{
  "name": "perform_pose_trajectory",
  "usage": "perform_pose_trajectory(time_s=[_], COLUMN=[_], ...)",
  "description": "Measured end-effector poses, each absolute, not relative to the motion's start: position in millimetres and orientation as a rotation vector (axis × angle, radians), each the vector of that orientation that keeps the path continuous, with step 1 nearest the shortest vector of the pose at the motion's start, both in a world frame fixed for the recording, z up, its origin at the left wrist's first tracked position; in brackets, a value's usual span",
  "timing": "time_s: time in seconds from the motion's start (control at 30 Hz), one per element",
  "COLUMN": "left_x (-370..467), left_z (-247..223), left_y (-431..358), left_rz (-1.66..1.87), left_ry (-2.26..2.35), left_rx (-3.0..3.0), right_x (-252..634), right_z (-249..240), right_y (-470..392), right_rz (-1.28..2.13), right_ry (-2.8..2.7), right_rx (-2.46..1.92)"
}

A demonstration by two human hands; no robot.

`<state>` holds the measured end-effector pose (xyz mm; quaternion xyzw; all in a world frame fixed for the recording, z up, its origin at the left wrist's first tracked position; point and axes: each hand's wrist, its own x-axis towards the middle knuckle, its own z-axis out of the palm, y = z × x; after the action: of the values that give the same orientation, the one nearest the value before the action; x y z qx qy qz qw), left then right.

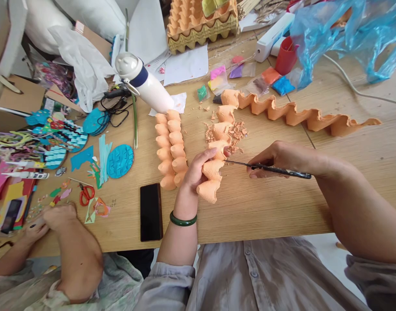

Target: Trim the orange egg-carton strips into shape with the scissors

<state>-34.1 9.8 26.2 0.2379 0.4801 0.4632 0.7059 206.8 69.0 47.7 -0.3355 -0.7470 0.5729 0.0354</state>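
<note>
My left hand point(195, 168), with a green bangle at the wrist, is closed around an orange egg-carton strip point(212, 171) of bumpy cups. The strip runs away from me, tilted over the table. In my right hand point(275, 160) is a slim craft knife point(282, 171) with a black handle. Its thin tip points left and meets the strip's right edge beside my left fingers. Orange shavings point(236, 133) lie in a heap behind the hands. Another long orange carton strip point(293, 113) stretches to the right, and two rows of orange carton cups point(169, 151) lie left of my hand.
A black phone point(151, 212) lies near the table's front edge. A white bottle point(147, 84) stands behind the cup rows. Stacked egg trays point(201, 26) and a blue plastic bag point(343, 39) are at the back. At left, another person's hands point(52, 220) rest near red scissors point(87, 194).
</note>
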Motion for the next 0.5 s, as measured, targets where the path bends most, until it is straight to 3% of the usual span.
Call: perform_pose_trajectory(time_s=[0.5], left_x=[-51.8], left_z=[26.6], left_y=[16.3], left_rz=[0.757], left_ry=[0.726], left_rx=[0.250], right_x=[207.6], right_z=[46.4], right_y=[68.5], right_rz=[1.691], right_ry=[-2.369], right_rx=[-0.818])
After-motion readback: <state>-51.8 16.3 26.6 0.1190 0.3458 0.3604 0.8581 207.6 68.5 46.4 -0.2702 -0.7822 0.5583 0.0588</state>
